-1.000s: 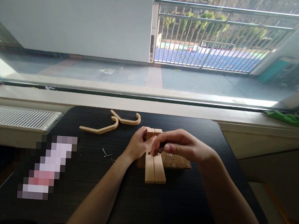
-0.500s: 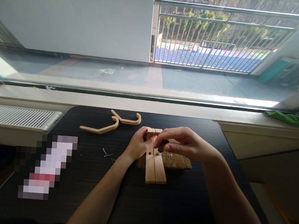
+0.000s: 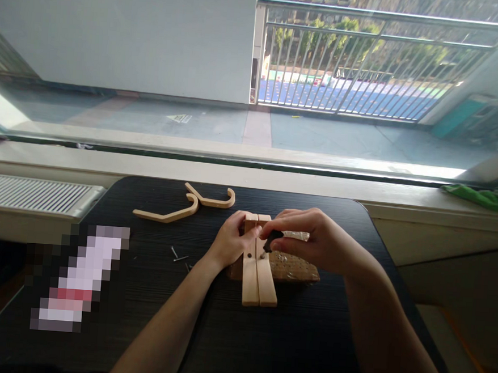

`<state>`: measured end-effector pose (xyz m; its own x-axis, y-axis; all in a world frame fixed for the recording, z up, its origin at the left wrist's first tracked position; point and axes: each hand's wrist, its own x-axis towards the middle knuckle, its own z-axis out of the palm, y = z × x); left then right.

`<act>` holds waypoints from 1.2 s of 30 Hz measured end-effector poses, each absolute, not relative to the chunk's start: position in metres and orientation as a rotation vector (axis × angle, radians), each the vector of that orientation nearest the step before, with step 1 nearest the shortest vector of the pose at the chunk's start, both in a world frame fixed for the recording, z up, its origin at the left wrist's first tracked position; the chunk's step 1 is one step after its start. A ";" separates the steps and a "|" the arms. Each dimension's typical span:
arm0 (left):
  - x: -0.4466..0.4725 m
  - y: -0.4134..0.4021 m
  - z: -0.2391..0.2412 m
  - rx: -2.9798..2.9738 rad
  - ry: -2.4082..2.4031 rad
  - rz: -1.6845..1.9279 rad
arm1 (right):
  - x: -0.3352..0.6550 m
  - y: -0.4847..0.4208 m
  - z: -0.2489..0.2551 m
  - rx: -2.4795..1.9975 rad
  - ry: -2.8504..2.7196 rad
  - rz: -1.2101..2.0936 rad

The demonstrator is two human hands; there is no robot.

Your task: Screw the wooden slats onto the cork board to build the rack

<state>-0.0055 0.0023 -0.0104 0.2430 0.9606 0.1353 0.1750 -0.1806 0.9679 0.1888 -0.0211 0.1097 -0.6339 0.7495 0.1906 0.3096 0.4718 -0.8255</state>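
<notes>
The person's left hand (image 3: 230,243) is closed against the left edge of the 2 wooden slats (image 3: 259,281), thumb on top, fingers hidden behind; the slats lie side by side on the black table (image 3: 306,338), their far ends resting over a brown perforated board (image 3: 297,267); the right hand (image 3: 309,242) pinches a small black tool (image 3: 272,237) between thumb and forefinger, its tip down at a hole in the right slat; a few loose screws (image 3: 178,255) lie just left of the left wrist; 2 curved wooden pieces (image 3: 168,215) rest farther back on the left; a green cloth (image 3: 476,197) sits on the windowsill.
</notes>
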 end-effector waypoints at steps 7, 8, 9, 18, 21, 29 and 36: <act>-0.005 0.001 -0.008 1.592 1.117 1.055 | 0.187 -0.026 0.113 -0.941 -2.228 0.940; -0.005 0.001 -0.008 1.592 1.119 1.057 | 0.187 -0.027 0.114 -0.948 -2.232 0.925; -0.005 0.001 -0.008 1.593 1.118 1.057 | 0.187 -0.028 0.114 -0.954 -2.236 0.915; -0.005 0.001 -0.006 1.622 1.143 1.069 | 0.185 -0.031 0.117 -1.028 -2.255 0.796; -0.005 0.001 -0.005 1.627 1.142 1.066 | 0.185 -0.031 0.117 -1.059 -2.255 0.774; -0.005 0.001 -0.006 1.633 1.133 1.064 | 0.184 -0.032 0.118 -1.066 -2.271 0.778; -0.005 0.002 -0.006 1.612 1.140 1.063 | 0.184 -0.032 0.116 -1.053 -2.298 0.646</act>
<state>-0.0048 0.0015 -0.0055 0.2162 0.9639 0.1552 0.2216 -0.2033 0.9537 0.1837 -0.0323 0.1164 -0.5581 0.7875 0.2614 0.5360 0.5827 -0.6109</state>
